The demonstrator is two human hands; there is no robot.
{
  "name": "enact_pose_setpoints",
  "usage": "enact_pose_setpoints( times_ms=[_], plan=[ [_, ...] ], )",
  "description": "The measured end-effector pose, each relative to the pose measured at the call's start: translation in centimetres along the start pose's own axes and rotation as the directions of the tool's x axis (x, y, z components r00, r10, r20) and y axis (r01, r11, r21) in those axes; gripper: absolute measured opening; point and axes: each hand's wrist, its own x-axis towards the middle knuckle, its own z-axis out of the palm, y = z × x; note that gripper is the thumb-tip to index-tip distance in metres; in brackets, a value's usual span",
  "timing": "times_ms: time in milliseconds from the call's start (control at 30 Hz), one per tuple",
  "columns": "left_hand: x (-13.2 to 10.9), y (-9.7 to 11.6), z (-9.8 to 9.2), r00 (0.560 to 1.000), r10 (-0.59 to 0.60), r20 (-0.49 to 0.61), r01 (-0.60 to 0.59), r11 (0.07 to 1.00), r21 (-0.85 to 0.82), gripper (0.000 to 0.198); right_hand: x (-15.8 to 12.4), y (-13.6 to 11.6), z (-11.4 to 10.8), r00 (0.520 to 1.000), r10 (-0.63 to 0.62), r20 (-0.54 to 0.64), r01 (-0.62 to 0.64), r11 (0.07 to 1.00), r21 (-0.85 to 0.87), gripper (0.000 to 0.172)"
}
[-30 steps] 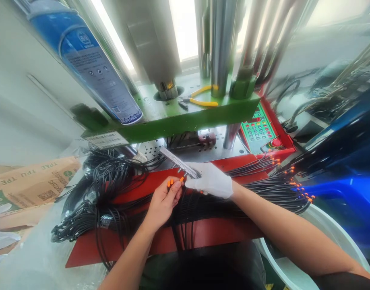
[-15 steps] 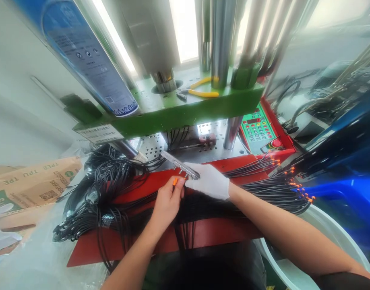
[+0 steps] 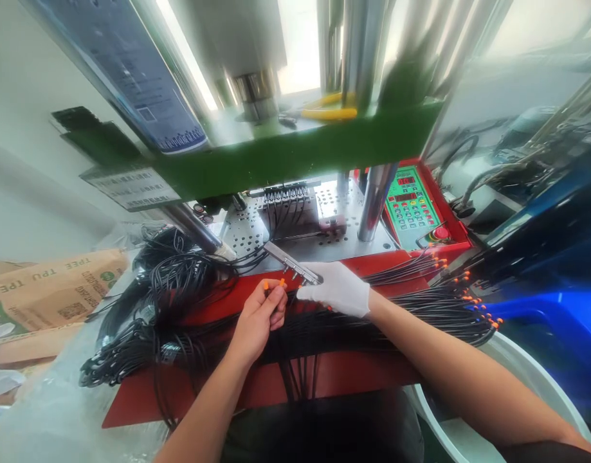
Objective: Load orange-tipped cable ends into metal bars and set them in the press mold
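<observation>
My right hand (image 3: 337, 290), in a white glove, grips a narrow metal bar fixture (image 3: 289, 262) that points up and left over the red machine ledge (image 3: 372, 370). My bare left hand (image 3: 257, 316) pinches black cables with orange tips (image 3: 274, 284) just left of the bar's near end. Both hands hover over a thick bundle of black cables (image 3: 411, 308) lying across the ledge. Behind them a mould block (image 3: 288, 207) with several black wires sits on the perforated metal plate (image 3: 346, 235).
A green press platen (image 3: 295, 154) with steel columns (image 3: 375, 199) overhangs the plate; yellow-handled pliers (image 3: 327, 113) lie on it. A green keypad panel (image 3: 411, 206) is at right, blue bins (image 3: 550, 302) further right, a white tub (image 3: 531, 386) below, brown TPE sacks (image 3: 44, 292) at left.
The view has tilted, showing more of the mould block under the platen. My left hand drew slightly left from the bar, with two orange tips showing. My right hand keeps the bar in place.
</observation>
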Motion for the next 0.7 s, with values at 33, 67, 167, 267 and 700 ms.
enact_pose_setpoints(
  times_ms=[33,67,167,267,700],
  plan=[
    [-0.02,-0.02,-0.02,1.0,0.006,0.009,-0.006,1.0,0.004,0.018,0.0,-0.03,0.06,1.0,-0.012,0.004,0.012,1.0,0.006,0.034],
    [-0.02,-0.04,-0.05,1.0,0.011,0.017,-0.012,1.0,0.008,0.019,0.01,-0.06,0.12,1.0,-0.025,0.004,0.024,1.0,0.014,0.035],
    [0.02,-0.13,-0.14,0.999,0.026,0.032,-0.026,0.999,0.029,0.02,0.03,-0.11,0.24,0.999,-0.045,-0.007,0.045,0.998,0.032,0.039],
    [0.06,-0.25,-0.2,0.999,0.03,0.041,-0.032,0.998,0.059,0.02,0.05,-0.06,0.23,0.999,-0.035,-0.018,0.036,0.998,0.044,0.044],
    [0.05,-0.35,-0.11,0.999,0.036,0.037,-0.041,0.985,0.167,0.023,0.11,0.1,0.18,1.0,-0.005,0.025,0.006,1.0,-0.021,0.052]
  ],
)
